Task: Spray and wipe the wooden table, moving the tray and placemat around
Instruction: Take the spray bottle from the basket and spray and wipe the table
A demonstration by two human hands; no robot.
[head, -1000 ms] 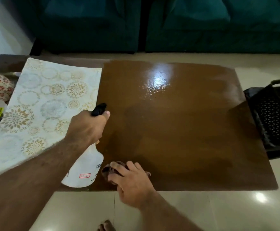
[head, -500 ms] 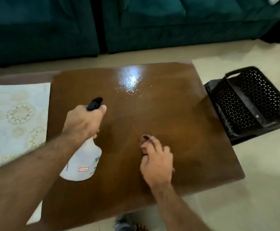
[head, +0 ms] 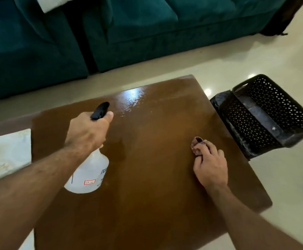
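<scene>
While the left hand (head: 87, 130) curls round the neck of a white spray bottle (head: 88, 175), thumb laid beside its black trigger head (head: 100, 110), the nozzle points out over the far part of the wooden table (head: 147, 186), which suits wetting the stretch ahead of the wiping hand. That far part carries a glossy, beaded wet patch (head: 131, 101) catching the light, so the spray looks to have landed there and waits to be wiped. On the near right of the tabletop, the right hand (head: 210, 166) lies knuckles up with its fingers bent over a small brownish cloth (head: 197, 145), pressing it onto the wood; most of the cloth is hidden under the hand, with a bunched end poking out beyond the fingertips. At the left edge of the head view the pale placemat (head: 6, 152) lies on the table, well apart from the open brown middle, probably shifted aside to bare it. A black perforated tray (head: 266, 114) sits tilted on the tiled floor (head: 291, 177) just beside the table's right edge, likely parked there for the same reason. Behind the table stands a teal sofa (head: 129, 29).
</scene>
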